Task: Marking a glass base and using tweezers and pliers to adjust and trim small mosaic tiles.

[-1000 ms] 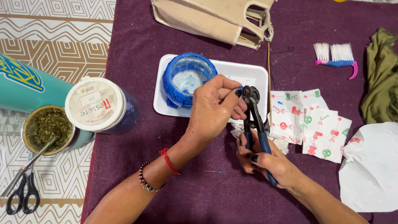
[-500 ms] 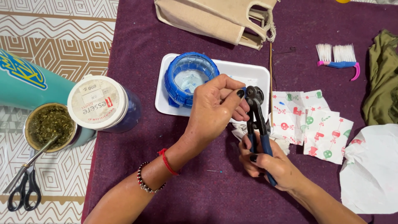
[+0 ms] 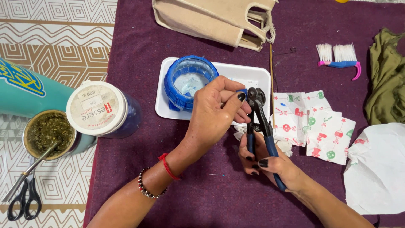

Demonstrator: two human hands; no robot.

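The pliers [image 3: 258, 116] stand upright over the purple bench [image 3: 202, 198], beside the white tray [image 3: 253, 76]. Little has shifted in the past second: the right hand [image 3: 270, 162] still squeezes the handles, and the left hand [image 3: 217, 112] keeps pinching something tiny at the jaws.

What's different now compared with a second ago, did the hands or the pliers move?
Hardly anything moved. The right hand still holds the blue-handled pliers upright, and the left hand still pinches at their head. The blue bowl stays on the white tray; the patterned papers lie as before.
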